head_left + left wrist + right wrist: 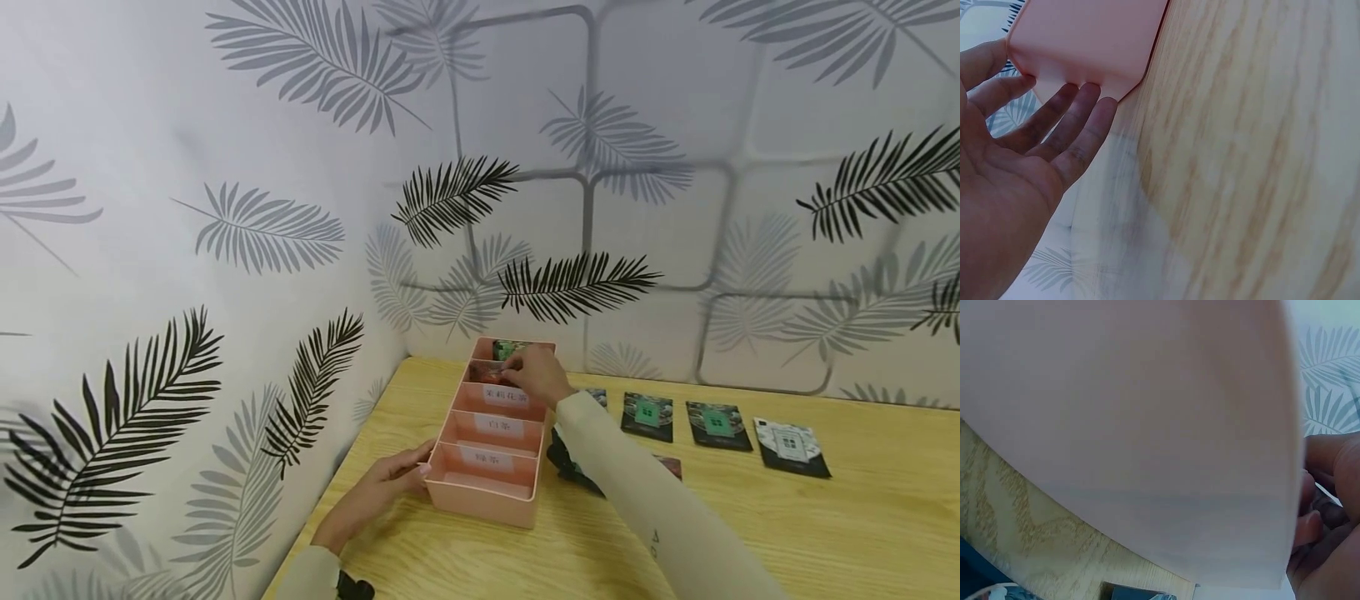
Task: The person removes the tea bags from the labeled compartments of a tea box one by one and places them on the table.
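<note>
A long pink divided box (480, 492) with white labels in Chinese stands on the wooden table. My left hand (390, 483) holds its near left corner; in the left wrist view, the bent fingertips (1088, 90) press against the pink wall. Over the second compartment from the back, my right hand (536, 375) pinches a dark red tea packet (486, 372) by its upper edge. In the right wrist view the box wall hides the packet and part of the curled fingers. A green and black tea packet (508, 348) stands in the rearmost compartment.
Right of the box lie a dark green packet (647, 415), another dark packet (717, 425) and a black and white one (791, 446). Several dark packets (568, 462) lie partly beneath the right sleeve (645, 500). The leaf-patterned wall (637, 333) borders the table behind and on the left.
</note>
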Tool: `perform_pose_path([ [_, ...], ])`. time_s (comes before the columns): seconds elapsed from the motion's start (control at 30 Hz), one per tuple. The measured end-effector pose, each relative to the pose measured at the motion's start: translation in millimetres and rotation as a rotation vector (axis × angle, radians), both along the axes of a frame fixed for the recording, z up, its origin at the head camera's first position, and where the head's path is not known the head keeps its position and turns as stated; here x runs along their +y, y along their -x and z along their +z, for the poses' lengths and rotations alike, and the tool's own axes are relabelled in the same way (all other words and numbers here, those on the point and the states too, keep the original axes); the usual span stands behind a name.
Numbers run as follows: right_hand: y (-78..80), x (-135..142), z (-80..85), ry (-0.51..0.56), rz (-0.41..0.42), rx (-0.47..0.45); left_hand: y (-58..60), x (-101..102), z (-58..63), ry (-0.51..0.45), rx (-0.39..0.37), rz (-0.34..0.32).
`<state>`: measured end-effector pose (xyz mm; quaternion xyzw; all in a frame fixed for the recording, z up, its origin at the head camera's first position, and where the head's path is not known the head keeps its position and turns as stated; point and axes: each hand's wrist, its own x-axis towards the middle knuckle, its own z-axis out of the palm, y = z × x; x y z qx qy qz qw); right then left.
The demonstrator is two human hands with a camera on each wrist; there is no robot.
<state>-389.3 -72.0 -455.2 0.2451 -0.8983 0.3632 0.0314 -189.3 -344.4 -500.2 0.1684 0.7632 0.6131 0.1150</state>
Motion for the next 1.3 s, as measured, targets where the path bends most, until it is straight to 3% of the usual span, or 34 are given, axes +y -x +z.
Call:
perform_pose_path([
  [0.47,-8.2,12,10.5,-0.006,-0.056,0.127,0.7,2,-1.7,0.003,0.004,0.001],
  [0.77,-8.6,23,17.0,0.039,-0.073,0.155,-0.2,0,-2.9,0.004,0.026,-0.006],
  [1.3,-15.0,49,31.6,0.115,-0.061,0.210,0.5,0,-2.4,-0.001,-0.006,-0.005],
])
